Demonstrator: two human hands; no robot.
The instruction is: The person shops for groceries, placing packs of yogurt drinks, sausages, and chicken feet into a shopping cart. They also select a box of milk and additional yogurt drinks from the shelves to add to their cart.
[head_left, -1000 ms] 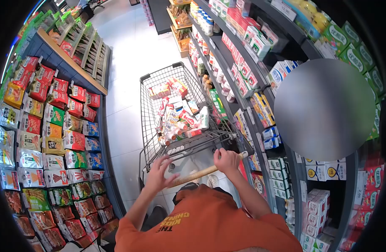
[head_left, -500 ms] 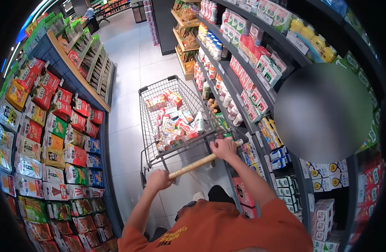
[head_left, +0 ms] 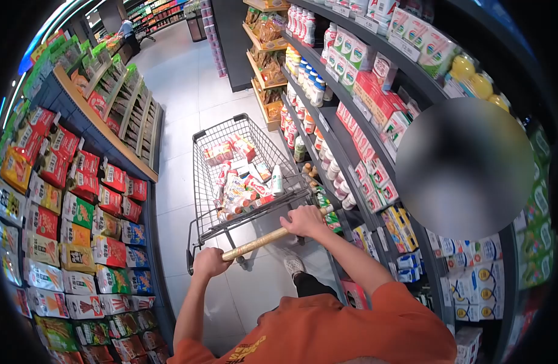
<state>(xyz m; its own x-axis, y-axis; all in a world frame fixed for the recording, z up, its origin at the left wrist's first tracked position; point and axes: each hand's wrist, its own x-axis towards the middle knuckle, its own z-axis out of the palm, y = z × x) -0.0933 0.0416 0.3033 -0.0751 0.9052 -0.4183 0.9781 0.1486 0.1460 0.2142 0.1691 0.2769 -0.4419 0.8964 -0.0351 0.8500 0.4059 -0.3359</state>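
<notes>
A wire shopping cart stands ahead of me in the aisle. Across its near side runs a tan handle bar, tilted in view with its right end higher. My left hand is closed round the left part of this bar. Further right, my right hand grips it too, knuckles up. Inside the basket lie white bottles, red packs and a jumble of other packaged goods. Some of these cover one another, so their kinds are hard to tell.
On the left, a rack of snack bags lines the aisle, with a wood-edged shelf beyond. Dairy shelves rise close on the right. Tiled floor runs ahead. Far off, a person is visible. A blurred patch hides part of the right.
The cart and both hands have shifted slightly left in view, while the shelves have slid nearer. One of my shoes has come forward under the handle. Both hands keep their hold.
</notes>
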